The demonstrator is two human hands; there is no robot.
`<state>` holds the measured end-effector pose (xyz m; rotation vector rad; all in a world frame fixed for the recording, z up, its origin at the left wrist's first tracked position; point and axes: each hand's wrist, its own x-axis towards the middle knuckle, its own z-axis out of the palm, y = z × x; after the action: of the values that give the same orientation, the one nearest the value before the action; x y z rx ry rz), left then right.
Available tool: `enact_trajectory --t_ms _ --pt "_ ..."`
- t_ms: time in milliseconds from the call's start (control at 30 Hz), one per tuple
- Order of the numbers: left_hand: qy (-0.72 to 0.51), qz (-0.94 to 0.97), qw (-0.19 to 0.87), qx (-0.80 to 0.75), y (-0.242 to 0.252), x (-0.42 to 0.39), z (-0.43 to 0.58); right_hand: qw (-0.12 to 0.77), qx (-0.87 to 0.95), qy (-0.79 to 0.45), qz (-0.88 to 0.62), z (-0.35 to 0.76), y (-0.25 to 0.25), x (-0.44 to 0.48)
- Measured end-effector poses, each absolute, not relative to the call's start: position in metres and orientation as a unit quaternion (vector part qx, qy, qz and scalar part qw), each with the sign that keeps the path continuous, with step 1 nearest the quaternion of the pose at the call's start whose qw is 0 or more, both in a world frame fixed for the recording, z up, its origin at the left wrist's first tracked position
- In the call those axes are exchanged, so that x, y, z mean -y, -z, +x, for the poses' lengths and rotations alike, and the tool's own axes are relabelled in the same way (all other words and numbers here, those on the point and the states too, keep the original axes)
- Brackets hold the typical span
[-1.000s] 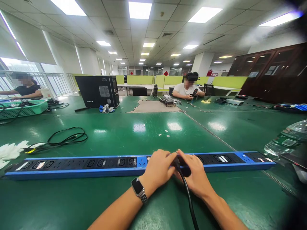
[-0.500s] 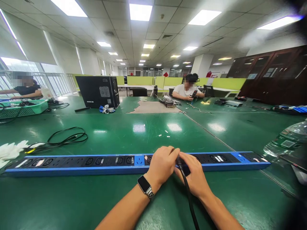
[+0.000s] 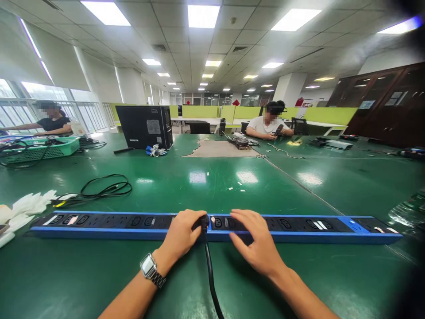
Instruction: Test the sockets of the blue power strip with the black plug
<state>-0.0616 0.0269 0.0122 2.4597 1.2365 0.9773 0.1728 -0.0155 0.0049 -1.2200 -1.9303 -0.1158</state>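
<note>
A long blue power strip (image 3: 109,233) with black socket panels lies across the green table in front of me. My left hand (image 3: 181,235), wearing a watch, grips a black power plug (image 3: 204,224) between thumb and fingers, over the blue socket section near the strip's middle. Whether the plug sits in the socket I cannot tell, as the fingers hide its front. Its thick black cable (image 3: 210,274) runs down toward me. To the right, my right hand (image 3: 255,243) is open over the strip, thumb and fingers apart, holding nothing.
A coiled black cable (image 3: 106,188) and white gloves (image 3: 31,206) lie at the left. Farther back stand a computer case (image 3: 142,128) and a green basket (image 3: 63,148). Past the strip's right end is a plastic bottle (image 3: 410,210). Two people sit across the table.
My left hand has moved left along the strip with the plug. My right hand has come away from the plug and opened. The view has turned slightly left.
</note>
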Motion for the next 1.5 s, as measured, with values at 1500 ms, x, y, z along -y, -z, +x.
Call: enact_trajectory --t_ms 1500 --pt "-0.326 0.862 0.049 -0.385 -0.01 -0.001 -0.026 0.365 0.739 0.003 -0.566 0.225 0.021 -0.003"
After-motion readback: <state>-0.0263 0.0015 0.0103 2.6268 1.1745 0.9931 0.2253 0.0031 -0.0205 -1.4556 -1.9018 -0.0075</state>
